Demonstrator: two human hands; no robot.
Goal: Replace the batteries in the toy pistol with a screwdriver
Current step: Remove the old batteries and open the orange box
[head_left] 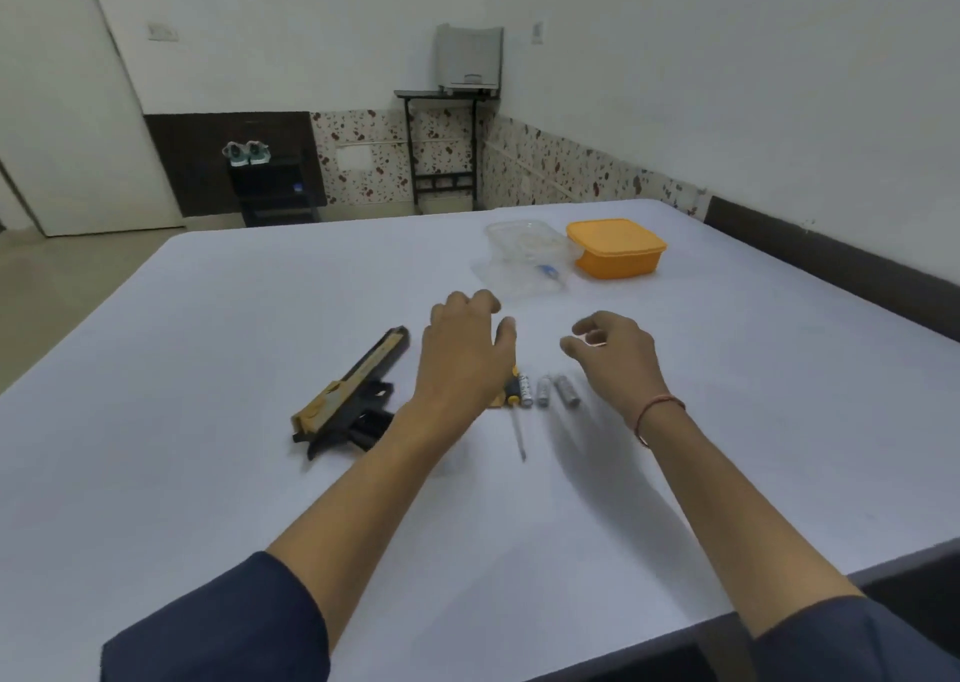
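The black and tan toy pistol (349,394) lies on its side on the white table (208,473), left of my hands. My left hand (464,346) hovers above the table with loosely bent fingers and holds nothing; it covers part of the yellow-and-black screwdriver handle (513,387), whose metal shaft (518,432) points toward me. Three grey batteries (545,391) lie side by side just right of the screwdriver. My right hand (613,349) hangs above and behind the batteries, fingers loosely curled, empty. A small tan piece shows under my left wrist, mostly hidden.
An orange lidded box (616,248) stands at the far right of the table. Beside it sits a clear plastic container (527,258) with something blue inside. The table's near right edge (779,598) runs close to my right arm.
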